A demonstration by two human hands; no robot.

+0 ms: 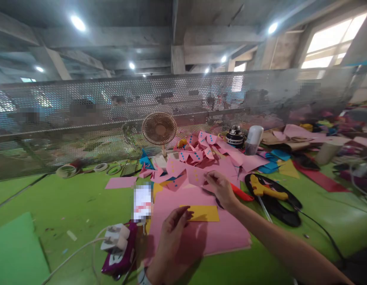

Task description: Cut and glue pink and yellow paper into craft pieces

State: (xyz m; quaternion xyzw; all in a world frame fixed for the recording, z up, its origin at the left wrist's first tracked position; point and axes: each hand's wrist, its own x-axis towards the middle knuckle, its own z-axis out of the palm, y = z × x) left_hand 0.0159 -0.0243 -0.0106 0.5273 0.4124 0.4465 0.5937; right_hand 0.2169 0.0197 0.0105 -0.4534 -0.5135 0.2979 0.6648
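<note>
My right hand [222, 189] pinches the edge of a pink paper piece [196, 176] marked with small yellow dots, held above the pink paper stack. Lower down, my left hand [173, 230] has its fingers curled together at the left end of a yellow paper strip [205, 213]. Under both hands lies a stack of large pink sheets [225, 241]. Just beyond the right hand is a heap of pink paper pieces [201, 152], several dotted in blue. An orange-red handle [241, 192] shows beside my right wrist.
A yellow glue gun [268, 189] rests on a black tray [290, 215] at right. Left are a phone [142, 202], a purple power strip [119, 257] with white plugs, and tape rolls [67, 171]. A fan [159, 128] stands before a perforated metal screen [82, 118].
</note>
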